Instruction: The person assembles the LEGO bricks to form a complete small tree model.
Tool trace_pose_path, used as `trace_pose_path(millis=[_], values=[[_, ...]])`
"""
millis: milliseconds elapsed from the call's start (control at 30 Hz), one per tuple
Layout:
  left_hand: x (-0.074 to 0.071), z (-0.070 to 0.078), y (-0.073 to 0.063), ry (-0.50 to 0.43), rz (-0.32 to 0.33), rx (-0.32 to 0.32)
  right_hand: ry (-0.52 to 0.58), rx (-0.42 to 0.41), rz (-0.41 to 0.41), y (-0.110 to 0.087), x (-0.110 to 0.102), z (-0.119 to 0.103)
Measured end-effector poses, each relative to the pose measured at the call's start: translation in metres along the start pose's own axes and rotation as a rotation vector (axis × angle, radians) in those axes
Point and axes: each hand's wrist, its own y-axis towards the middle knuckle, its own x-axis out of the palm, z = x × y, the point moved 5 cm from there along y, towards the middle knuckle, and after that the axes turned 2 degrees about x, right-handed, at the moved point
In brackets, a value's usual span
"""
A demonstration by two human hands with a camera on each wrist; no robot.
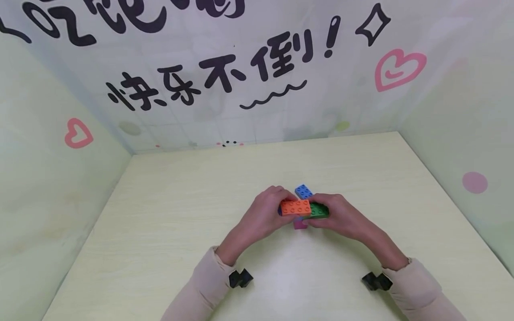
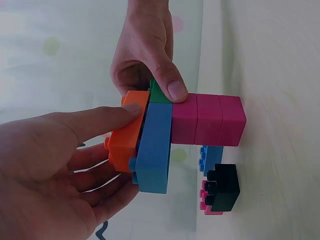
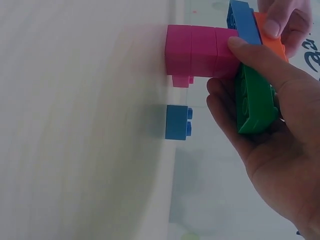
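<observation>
The left hand [image 1: 268, 208] grasps an orange rectangular plastic brick [image 1: 295, 207] atop a long blue plastic brick [image 2: 154, 150]. The fingers of the right hand [image 1: 342, 215] clasp a green studded plastic brick [image 3: 256, 100], thumb touching the upright column of three pink plastic bricks [image 2: 209, 120] beneath. Behind, a smaller blue brick [image 1: 303, 191] sits on the pale counter [image 1: 180, 200].

Bricks [image 2: 155, 150] atop a block column [image 2: 209, 120]

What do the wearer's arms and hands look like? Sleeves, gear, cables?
Left hand and right hand: bare, no gloves. Left sleeve and right sleeve: pale beige, puffy, gathered at the cuff. A small, angular black unit at each cuff. No cables or markings visible.
</observation>
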Motion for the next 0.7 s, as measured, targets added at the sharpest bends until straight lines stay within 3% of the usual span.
trace_pose_path(millis=[200,500,700], values=[[0.0021,-0.0065,0.0007,-0.074,0.007,0.003,-0.015,-0.003,0.01,-0.0003,0.002,0.0022],[0.0021,-0.0084,0.0017,-0.06,0.029,0.024,0.006,-0.019,0.008,0.0021,0.0037,0.0053],[0.0018,-0.0109,0.0052,-0.114,0.011,0.02,0.014,-0.026,0.015,0.004,0.0016,0.0057]])
